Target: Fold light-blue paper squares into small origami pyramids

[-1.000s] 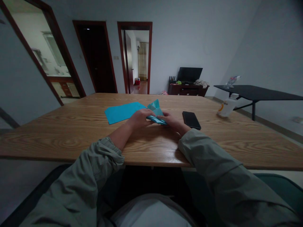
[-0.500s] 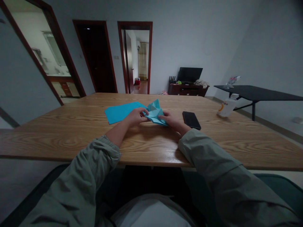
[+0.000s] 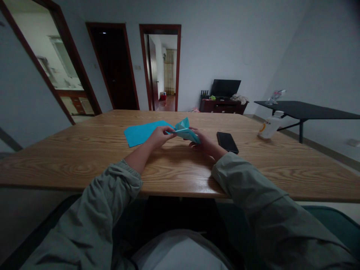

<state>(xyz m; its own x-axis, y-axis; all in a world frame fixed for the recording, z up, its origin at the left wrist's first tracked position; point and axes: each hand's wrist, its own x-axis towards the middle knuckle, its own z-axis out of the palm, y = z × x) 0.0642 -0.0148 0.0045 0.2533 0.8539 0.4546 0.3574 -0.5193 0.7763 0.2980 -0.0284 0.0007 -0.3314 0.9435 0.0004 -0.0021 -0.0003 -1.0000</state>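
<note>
Between my two hands is a piece of folded blue paper, lifted a little off the wooden table, with pointed flaps rising at its far side. My left hand pinches its left edge between thumb and fingers. On the right side, my right hand grips the paper with its fingers partly beneath it. A flat blue sheet lies on the table behind and left of my left hand. Just right of my right hand rests a black phone.
The wooden table spans the view. A white bottle with an orange mark stands on its right side. Farther off are a black table, a low cabinet bearing a screen, and several doorways.
The folded paper has tipped, so its near face now slopes toward me. My right hand's fingers have shifted around and under its right edge; my left hand still pinches the left.
</note>
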